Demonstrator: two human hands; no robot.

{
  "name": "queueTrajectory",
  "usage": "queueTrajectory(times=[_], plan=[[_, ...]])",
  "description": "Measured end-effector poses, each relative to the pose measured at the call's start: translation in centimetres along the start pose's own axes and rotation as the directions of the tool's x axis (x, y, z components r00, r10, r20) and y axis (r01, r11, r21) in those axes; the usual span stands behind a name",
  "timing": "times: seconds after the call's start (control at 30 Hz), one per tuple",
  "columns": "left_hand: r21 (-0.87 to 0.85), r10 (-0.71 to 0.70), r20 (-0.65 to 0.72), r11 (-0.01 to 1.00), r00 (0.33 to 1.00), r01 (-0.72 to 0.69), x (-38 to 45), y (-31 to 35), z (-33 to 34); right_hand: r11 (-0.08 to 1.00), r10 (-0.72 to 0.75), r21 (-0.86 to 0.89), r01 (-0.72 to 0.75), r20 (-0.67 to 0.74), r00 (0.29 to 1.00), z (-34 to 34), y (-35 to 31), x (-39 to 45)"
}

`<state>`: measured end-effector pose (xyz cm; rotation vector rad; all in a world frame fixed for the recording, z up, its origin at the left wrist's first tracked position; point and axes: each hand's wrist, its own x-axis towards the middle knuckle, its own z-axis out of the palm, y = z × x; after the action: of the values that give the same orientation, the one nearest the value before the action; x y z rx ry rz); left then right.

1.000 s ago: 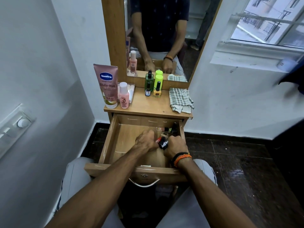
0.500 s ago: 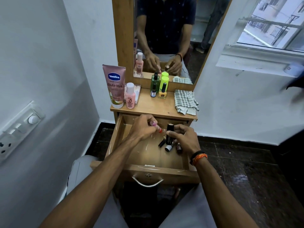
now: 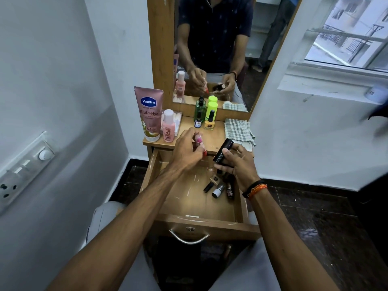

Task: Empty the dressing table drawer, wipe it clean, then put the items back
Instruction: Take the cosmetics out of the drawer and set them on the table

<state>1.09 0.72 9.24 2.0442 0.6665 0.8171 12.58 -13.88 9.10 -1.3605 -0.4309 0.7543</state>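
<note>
At mid-frame the left hand (image 3: 186, 151) has its grip pinched on a small pink bottle (image 3: 199, 141), held over the front edge of the worktop (image 3: 212, 141). Just right of it, the right hand (image 3: 238, 161) grips a black tube (image 3: 223, 151), tilted, above the open drawer (image 3: 189, 198). A few small bottles (image 3: 219, 185) lie below that grip at the drawer's right side
</note>
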Motion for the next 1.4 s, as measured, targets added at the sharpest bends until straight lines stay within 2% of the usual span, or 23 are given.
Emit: queueTrajectory(times=[0.1, 0.17, 0.3, 0.37, 0.67, 1.1, 1.4], plan=[[-0.032, 0.046, -0.039, 0.998, 0.998, -0.047, 0.9, 0.0, 0.0, 0.993, -0.053, -0.111, 0.048, -0.039, 0.998, 0.3, -0.2, 1.4], [-0.026, 0.063, -0.072, 0.998, 0.995, -0.065, 1.6, 0.2, -0.1, 0.962, -0.126, -0.251, 0.104, -0.074, 0.989, 0.6, -0.3, 2.6], [0.015, 0.105, -0.139, 0.994, 0.985, -0.104, 3.0, -0.1, 0.1, 0.787, -0.343, -0.562, 0.255, -0.055, 0.938, 1.5, -0.4, 5.2], [0.042, 0.099, -0.159, 0.995, 0.982, -0.093, 3.6, -0.2, 0.3, 0.721, -0.387, -0.632, 0.283, -0.029, 0.922, 2.1, -0.5, 6.5], [0.128, 0.056, -0.160, 0.991, 0.986, -0.036, 5.0, -1.7, 1.5, 0.658, -0.434, -0.702, 0.273, -0.057, 0.899, 3.4, 0.0, 9.4], [0.095, 0.045, -0.232, 0.995, 0.972, -0.023, 7.1, -2.5, 2.3, 0.635, -0.468, -0.724, 0.269, -0.083, 0.880, 3.8, 0.6, 10.5], [0.107, 0.029, -0.234, 0.994, 0.972, -0.004, 8.4, -2.8, 2.7, 0.619, -0.466, -0.747, 0.243, -0.100, 0.879, 4.3, 0.6, 11.0]])
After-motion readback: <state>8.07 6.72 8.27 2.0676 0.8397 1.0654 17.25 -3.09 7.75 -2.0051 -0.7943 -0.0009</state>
